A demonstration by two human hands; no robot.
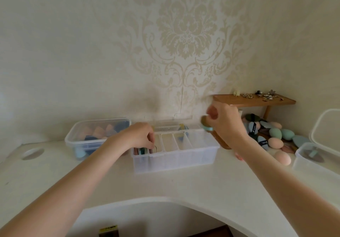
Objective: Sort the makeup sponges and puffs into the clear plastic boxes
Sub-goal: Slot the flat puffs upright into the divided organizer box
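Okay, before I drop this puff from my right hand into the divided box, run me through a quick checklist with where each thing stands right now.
1. Puff held securely: ok. The right hand grips a round puff above the right end of the divided box.
2. Box lid out of the way: ok, it stands open at the back.
3. Free compartment: ok, the middle compartments look empty.
4. Left hand clear of the drop: ok if you use a middle or right compartment; the left hand has its fingers in the leftmost compartment, at the puffs standing there.
5. Matching kind of puff: cannot tell, the held one is blurred.
6. Items left to sort: not ok, a pile of sponges and puffs remains at right.
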